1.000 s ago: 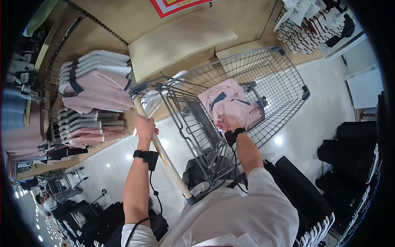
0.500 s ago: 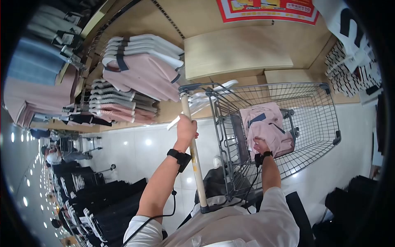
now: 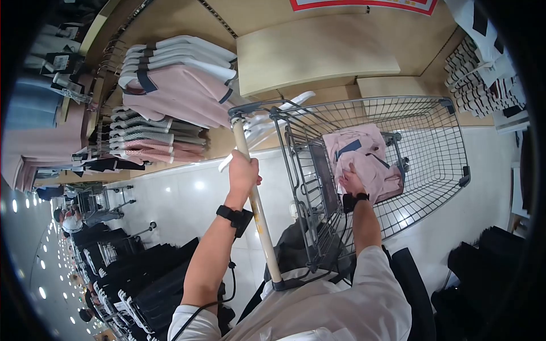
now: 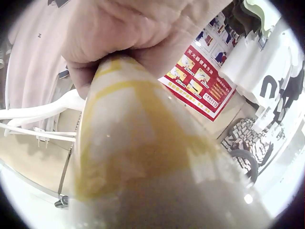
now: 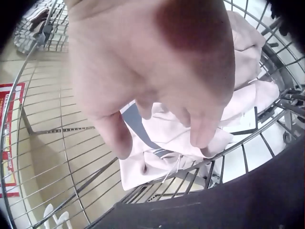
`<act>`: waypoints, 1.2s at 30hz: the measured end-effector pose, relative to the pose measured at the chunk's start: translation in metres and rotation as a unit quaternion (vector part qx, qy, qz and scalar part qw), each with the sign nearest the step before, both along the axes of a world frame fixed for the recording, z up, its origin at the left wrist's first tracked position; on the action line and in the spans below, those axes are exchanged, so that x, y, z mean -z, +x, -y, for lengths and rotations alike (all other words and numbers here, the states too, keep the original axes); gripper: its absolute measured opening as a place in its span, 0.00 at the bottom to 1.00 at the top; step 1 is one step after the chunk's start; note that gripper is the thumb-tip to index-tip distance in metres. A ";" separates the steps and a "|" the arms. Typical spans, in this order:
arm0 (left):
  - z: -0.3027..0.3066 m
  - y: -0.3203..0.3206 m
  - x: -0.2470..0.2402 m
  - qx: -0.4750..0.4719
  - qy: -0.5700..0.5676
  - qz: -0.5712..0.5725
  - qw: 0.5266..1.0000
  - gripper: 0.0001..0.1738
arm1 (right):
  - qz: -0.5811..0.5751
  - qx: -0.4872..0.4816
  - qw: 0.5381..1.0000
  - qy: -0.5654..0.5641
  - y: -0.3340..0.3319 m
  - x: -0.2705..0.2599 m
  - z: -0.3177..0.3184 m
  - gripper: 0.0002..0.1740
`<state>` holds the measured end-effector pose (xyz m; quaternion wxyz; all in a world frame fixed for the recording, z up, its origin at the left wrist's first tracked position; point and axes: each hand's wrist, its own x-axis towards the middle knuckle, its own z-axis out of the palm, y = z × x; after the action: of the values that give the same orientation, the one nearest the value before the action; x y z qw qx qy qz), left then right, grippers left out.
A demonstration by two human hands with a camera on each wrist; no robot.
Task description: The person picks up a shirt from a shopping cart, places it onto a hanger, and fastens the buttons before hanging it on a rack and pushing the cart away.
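In the head view, my left hand (image 3: 243, 176) grips the pale handle bar (image 3: 260, 227) of a grey wire shopping cart (image 3: 465, 176). Yellow markings show on the bar (image 4: 138, 148) in the left wrist view, with the fingers wrapped around its far part. My right hand (image 3: 352, 183) reaches into the cart and rests on a crumpled pink garment with navy trim (image 3: 368, 156). Seen from the right wrist, its fingers hang loosely over the pink cloth (image 5: 164, 126), the thumb apart from them. The garment lies near the handle end of the basket.
Pink tops (image 3: 182, 94) and striped tops (image 3: 142, 139) hang on the left wall rack. A wooden shelf (image 3: 313, 54) runs behind the cart. White hangers (image 3: 293, 105) stick out beside it. Dark clothes racks (image 3: 153, 278) stand at lower left and right (image 3: 483, 267). Striped clothes (image 3: 483, 79) hang far right.
The head view has swung, so cart and hands appear farther right than a second ago. My left hand stays on the handle bar and my right hand on the pink garment.
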<state>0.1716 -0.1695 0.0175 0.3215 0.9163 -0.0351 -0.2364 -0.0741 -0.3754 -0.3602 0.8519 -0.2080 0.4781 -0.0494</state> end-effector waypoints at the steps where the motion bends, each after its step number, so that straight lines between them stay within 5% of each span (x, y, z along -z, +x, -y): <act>1: 0.000 0.000 -0.001 -0.001 0.002 0.000 1.000 0.15 | -0.019 -0.064 0.998 -0.019 0.002 -0.004 0.001 0.37; 4: 0.000 -0.002 -0.005 0.000 0.002 0.004 1.000 0.15 | -0.012 -0.142 0.990 -0.007 -0.001 0.015 -0.002 0.27; 6: 0.000 -0.001 -0.005 0.005 -0.001 0.007 1.000 0.15 | -0.065 -0.068 0.996 0.005 -0.005 0.023 -0.009 0.12; 7: 0.000 -0.001 -0.005 0.004 0.000 0.006 1.000 0.15 | -0.065 -0.068 0.996 0.005 -0.011 0.053 -0.008 0.12; 9: -0.002 0.000 -0.001 0.006 0.004 0.001 1.000 0.15 | 0.124 -0.039 0.991 0.035 -0.034 0.126 -0.005 0.19; 12: -0.003 0.002 0.003 0.022 -0.011 0.004 1.000 0.15 | -0.004 0.053 0.999 -0.004 -0.030 0.088 0.005 0.11; 13: -0.004 0.001 0.002 0.015 -0.009 -0.004 1.000 0.15 | -0.019 -0.186 0.887 -0.422 -0.033 0.089 0.009 0.07; 14: -0.004 0.002 0.001 0.009 -0.008 -0.010 1.000 0.15 | -0.020 -0.184 0.885 -0.428 -0.033 0.088 0.017 0.07; 15: -0.004 0.002 0.000 0.011 -0.015 -0.009 1.000 0.15 | -0.046 -0.036 0.966 -0.250 -0.020 0.042 0.021 0.05; 16: -0.005 0.000 -0.001 0.006 -0.009 0.000 1.000 0.15 | -0.068 0.116 0.989 -0.057 -0.012 0.005 0.023 0.05; 20: -0.007 0.001 0.001 0.023 -0.016 0.014 1.000 0.16 | -0.009 0.227 0.974 -0.012 -0.008 -0.060 0.053 0.03; 23: -0.009 0.003 0.006 0.029 -0.028 0.014 0.999 0.16 | 0.168 0.245 0.939 0.175 -0.031 -0.044 0.082 0.10; 26: -0.012 0.005 0.009 0.036 -0.042 0.013 0.998 0.14 | 0.061 0.266 0.960 0.069 -0.061 -0.097 0.067 0.09; 27: -0.015 0.005 0.010 0.044 -0.041 0.018 0.998 0.15 | 0.143 0.143 0.979 0.030 -0.089 -0.127 0.057 0.10; 28: -0.014 0.005 0.008 0.051 -0.043 0.024 0.997 0.15 | 0.144 0.151 0.978 0.020 -0.100 -0.135 0.047 0.10; 30: -0.013 0.006 0.008 0.059 -0.057 0.024 0.996 0.14 | 0.075 0.286 0.924 0.244 -0.099 -0.147 0.033 0.18; 32: -0.017 0.011 0.022 0.044 -0.089 0.034 0.994 0.08 | 0.082 0.317 0.921 0.214 -0.098 -0.192 0.023 0.15; 36: -0.016 0.019 0.027 0.042 -0.107 0.037 0.993 0.08 | 0.166 0.180 0.963 0.117 -0.099 -0.276 0.030 0.09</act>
<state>0.1909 -0.1535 -0.0094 0.4055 0.8827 -0.1107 -0.2101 -0.1730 -0.4051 -0.0837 0.9146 -0.0060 0.3624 -0.1792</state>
